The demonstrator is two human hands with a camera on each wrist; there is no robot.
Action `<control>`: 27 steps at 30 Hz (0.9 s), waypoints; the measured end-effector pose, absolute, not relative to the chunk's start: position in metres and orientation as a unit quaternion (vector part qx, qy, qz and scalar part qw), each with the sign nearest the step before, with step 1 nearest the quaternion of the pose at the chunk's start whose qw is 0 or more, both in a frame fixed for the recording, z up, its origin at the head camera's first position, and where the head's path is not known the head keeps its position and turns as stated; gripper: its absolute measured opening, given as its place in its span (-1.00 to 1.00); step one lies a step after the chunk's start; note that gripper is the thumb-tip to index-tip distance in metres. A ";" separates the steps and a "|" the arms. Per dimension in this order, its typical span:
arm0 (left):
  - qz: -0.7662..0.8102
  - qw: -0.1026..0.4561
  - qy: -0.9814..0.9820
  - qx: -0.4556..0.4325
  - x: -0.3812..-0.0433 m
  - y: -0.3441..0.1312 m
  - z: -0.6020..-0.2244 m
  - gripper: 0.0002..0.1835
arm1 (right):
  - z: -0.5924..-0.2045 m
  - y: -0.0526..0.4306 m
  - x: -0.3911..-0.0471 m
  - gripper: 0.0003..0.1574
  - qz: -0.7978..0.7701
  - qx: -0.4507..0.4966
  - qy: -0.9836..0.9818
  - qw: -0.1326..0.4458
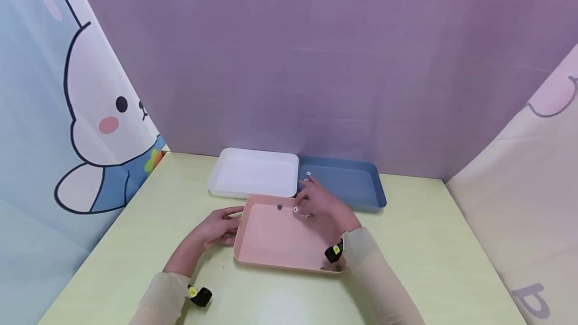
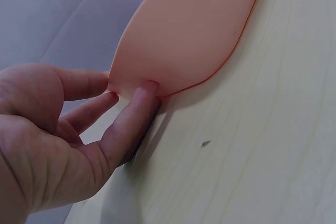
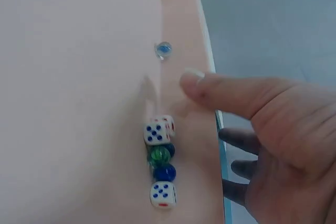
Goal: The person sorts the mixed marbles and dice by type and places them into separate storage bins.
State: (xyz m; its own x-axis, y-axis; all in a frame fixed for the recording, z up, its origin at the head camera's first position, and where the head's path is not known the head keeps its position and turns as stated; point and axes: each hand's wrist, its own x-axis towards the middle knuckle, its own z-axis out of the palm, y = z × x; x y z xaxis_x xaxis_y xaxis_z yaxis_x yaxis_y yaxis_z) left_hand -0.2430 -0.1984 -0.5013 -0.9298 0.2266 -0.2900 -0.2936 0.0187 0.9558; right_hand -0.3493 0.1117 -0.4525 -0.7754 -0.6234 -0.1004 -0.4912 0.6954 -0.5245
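My left hand (image 2: 58, 135) touches the outer side wall of the pink tray (image 1: 280, 239) with thumb and fingertips spread along it. Over the tray's far edge reaches my right hand (image 1: 321, 200), its thumb extended above the inside and its other fingers beyond the wall, over the blue tray (image 1: 349, 184). Nothing shows between thumb and fingers. Along the pink tray's wall lie a white die (image 3: 163, 195), a blue marble (image 3: 165, 173), a green marble (image 3: 159, 156) and more dice. A clear marble (image 3: 164, 50) with blue inside sits apart. A die (image 1: 308, 173) lies in the blue tray.
Left of the blue tray stands a white tray (image 1: 255, 172), both behind the pink one. Small marbles (image 1: 322, 268) lie in the pink tray's near right corner. A dark speck (image 2: 205, 144) marks the pale wooden table (image 1: 429, 255). A purple backdrop (image 1: 293, 64) rises behind.
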 end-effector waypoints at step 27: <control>0.702 0.185 0.687 -0.014 -0.244 -0.200 -0.508 -0.43 | -0.458 0.157 -0.376 -0.55 -0.574 -0.187 0.795 0.055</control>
